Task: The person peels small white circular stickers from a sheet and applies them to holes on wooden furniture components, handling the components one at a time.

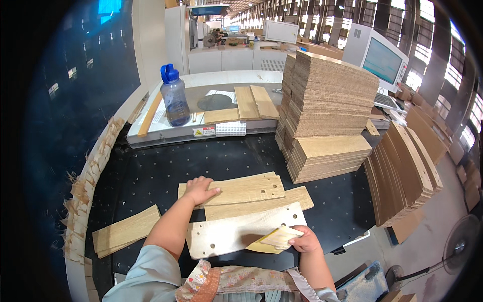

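Observation:
My left hand [200, 190] lies with fingers spread on a wood-grain board [241, 189] that has drilled holes near its right end. Another wood-grain board [300, 199] shows partly from beneath it. Closer to me is a paler board [226, 232] with holes at both ends, tilted slightly. My right hand [306, 240] pinches a thin, flexible-looking piece with yellow and pale faces [275, 239] over the paler board's right part. Its exact kind is unclear, and whether it touches the board cannot be told.
Two overlapping boards [126, 230] lie at left on the black dotted table [226, 153]. A tall stack of boards [332, 95] rises at the back right, with more boards [402, 173] standing right. Behind are a blue-capped water bottle [176, 100], loose boards [247, 103] and a monitor [382, 59].

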### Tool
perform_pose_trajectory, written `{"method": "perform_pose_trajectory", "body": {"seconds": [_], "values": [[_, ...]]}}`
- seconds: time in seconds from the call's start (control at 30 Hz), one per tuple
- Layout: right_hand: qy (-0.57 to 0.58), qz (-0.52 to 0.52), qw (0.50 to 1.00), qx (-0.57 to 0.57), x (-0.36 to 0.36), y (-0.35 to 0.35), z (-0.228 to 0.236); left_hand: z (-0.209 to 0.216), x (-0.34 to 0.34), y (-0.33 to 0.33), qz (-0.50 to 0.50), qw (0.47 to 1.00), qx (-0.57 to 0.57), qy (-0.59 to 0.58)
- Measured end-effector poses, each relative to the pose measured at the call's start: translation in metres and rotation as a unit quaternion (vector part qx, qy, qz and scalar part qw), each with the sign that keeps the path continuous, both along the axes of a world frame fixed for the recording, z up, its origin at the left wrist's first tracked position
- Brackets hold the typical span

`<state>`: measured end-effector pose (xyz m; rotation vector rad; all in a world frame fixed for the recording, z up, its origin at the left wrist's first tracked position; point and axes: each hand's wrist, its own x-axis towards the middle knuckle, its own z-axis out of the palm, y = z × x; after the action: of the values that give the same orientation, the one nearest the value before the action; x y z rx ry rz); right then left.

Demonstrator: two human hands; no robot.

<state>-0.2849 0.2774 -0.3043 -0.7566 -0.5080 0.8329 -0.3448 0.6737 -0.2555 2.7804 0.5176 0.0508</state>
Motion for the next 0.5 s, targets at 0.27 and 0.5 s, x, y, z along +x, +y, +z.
{"method": "perform_pose_trajectory", "body": {"seconds": [0.27, 0.5], "values": [[0.059, -0.13, 0.989, 0.031, -0.036, -0.034, 0.012, -0.003, -0.042, -0.017, -0.013, 0.996, -0.027, -0.083], [0.058, -0.237, 0.969, 0.031, -0.024, -0.053, 0.01, 0.044, -0.164, 0.024, 0.107, 0.99, 0.082, -0.028]]}}
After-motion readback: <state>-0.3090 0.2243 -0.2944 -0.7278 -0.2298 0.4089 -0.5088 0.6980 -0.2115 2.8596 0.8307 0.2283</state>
